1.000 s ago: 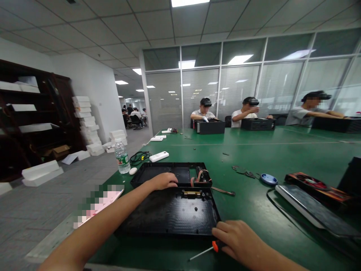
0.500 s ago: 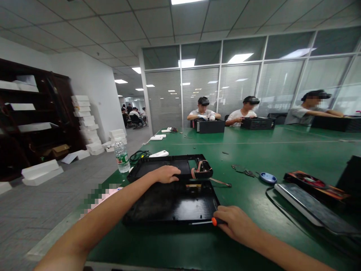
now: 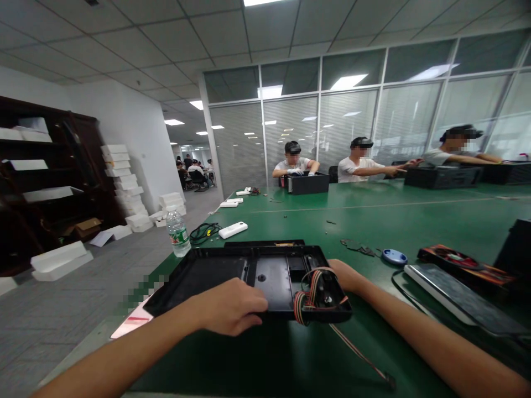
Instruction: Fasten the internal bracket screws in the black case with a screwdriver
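Note:
My left hand point(image 3: 234, 307) pinches the near edge of a black plastic front panel point(image 3: 271, 276), which is raised a little above the table with its hollow inside up. Bundled ribbon wires point(image 3: 299, 307) sit at its right end, and one lead hangs down to a small connector point(image 3: 389, 380) on the table side. Behind it, a strip of the other black panel point(image 3: 265, 243) shows. My right hand point(image 3: 341, 274) is at the far right corner, its fingers hidden behind the front panel. The screwdriver is out of sight.
On the left stand a water bottle point(image 3: 178, 235), a black cable point(image 3: 204, 232) and a white device point(image 3: 233, 230). To the right lie a blue round lid point(image 3: 394, 257), a phone-like slab point(image 3: 442, 293) and a graphics card point(image 3: 460, 262). Co-workers sit across the green table point(image 3: 298, 221).
My left hand has brought the wired panel toward me, in front of the other panel. That other panel now lies farther back. My right hand has moved forward behind the wired panel.

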Available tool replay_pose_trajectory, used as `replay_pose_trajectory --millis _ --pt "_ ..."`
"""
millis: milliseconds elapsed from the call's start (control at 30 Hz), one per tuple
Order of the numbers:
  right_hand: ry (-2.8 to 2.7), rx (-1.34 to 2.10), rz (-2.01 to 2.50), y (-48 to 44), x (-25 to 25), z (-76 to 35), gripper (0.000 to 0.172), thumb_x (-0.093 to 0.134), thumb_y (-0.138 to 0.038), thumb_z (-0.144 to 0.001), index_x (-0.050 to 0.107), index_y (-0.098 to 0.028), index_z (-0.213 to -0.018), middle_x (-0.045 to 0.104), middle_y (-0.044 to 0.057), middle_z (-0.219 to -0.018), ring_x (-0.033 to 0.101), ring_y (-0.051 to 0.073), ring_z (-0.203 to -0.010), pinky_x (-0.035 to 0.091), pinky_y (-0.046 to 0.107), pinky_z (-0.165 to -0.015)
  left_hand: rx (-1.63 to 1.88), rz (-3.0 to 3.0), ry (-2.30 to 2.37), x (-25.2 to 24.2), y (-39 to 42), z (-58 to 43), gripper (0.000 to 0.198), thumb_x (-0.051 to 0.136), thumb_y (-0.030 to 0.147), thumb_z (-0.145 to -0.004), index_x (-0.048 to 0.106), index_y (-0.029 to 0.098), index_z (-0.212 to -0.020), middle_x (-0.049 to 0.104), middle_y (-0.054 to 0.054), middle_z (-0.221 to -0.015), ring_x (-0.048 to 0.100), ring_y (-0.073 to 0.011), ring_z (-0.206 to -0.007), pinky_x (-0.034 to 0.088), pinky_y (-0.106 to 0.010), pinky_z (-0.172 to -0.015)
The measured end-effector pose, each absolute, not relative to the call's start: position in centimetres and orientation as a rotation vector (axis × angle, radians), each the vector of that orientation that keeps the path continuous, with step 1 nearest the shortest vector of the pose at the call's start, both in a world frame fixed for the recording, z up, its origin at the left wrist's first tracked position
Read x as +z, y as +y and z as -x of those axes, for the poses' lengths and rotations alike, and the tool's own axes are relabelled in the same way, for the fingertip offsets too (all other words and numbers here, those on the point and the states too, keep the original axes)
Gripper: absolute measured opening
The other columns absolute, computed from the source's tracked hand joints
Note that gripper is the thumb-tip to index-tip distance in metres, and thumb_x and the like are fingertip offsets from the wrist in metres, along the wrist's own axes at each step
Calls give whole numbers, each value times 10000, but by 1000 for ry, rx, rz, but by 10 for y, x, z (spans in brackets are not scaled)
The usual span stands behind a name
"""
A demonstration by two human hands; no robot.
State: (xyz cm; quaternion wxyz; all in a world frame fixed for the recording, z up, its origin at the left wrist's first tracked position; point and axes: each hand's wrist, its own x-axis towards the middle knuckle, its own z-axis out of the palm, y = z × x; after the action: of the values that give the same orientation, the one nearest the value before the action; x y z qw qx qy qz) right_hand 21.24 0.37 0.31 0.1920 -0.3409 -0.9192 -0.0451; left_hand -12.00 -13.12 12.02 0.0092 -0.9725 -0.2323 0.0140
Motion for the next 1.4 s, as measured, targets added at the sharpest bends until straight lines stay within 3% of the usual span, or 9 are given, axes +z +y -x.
replay_pose_trajectory --millis 100,333,533,633,767,967,1133,1300,1400 --pt "-2611 -169 926 15 6 -249 303 489 -251 -819 590 -194 -1099 588 102 -1169 582 223 -979 450 341 -829 37 3055 -754 103 -146 123 87 510 253 -850 495 202 -782 580 -4 -761 563 -148 -672 352 -264 -551" --pt "-2355 -125 1177 29 7 -278 227 451 -220 -832 639 -184 -956 658 91 -1010 608 231 -918 447 355 -840 59 3077 -737 60 -144 126 94 574 270 -805 513 202 -785 603 5 -755 583 -152 -690 370 -247 -548" --pt "-2385 24 993 12 5 -221 286 412 -310 -881 578 -182 -1075 609 79 -1117 567 194 -1010 419 317 -885 45 3128 -834 55 -119 122 210 488 365 -866 582 195 -784 618 -16 -757 581 -150 -708 396 -228 -625" --pt "-2412 98 1027 6 2 -198 306 415 -358 -883 569 -179 -1079 611 84 -1102 563 201 -1000 417 323 -871 -72 3053 -1034 65 -84 132 299 415 416 -895 605 185 -895 619 -42 -851 577 -162 -791 409 -236 -712" --pt "-2413 102 1167 3 2 -189 307 380 -376 -897 608 -172 -923 650 75 -889 595 199 -821 435 307 -758 -161 2745 -1308 64 -26 156 447 629 376 -756 522 153 -1128 552 -110 -1114 508 -237 -1025 387 -302 -859" --pt "-2402 85 1164 -2 3 -192 265 401 -348 -886 594 -167 -906 635 70 -875 582 182 -813 418 285 -753 76 2874 -1277 47 10 178 105 572 240 -799 620 169 -859 633 -34 -867 578 -166 -842 406 -229 -775" --pt "-2448 38 1130 -10 2 -187 248 412 -324 -880 601 -164 -898 637 67 -858 578 177 -800 409 275 -744 163 2943 -1337 53 10 181 101 603 266 -767 625 173 -800 620 -1 -766 573 -140 -746 407 -193 -697" --pt "-2412 30 1115 -6 2 -186 251 417 -336 -881 604 -170 -886 631 57 -835 573 172 -765 405 270 -711 -44 2881 -1338 68 -3 176 218 614 252 -748 605 170 -950 591 -45 -955 550 -173 -889 403 -239 -795" --pt "-2302 40 1124 -1 3 -189 248 427 -358 -877 592 -173 -868 610 50 -829 557 167 -758 404 267 -697 -104 2893 -1269 72 -19 170 199 607 301 -757 619 175 -910 585 -42 -920 550 -173 -872 408 -246 -786"
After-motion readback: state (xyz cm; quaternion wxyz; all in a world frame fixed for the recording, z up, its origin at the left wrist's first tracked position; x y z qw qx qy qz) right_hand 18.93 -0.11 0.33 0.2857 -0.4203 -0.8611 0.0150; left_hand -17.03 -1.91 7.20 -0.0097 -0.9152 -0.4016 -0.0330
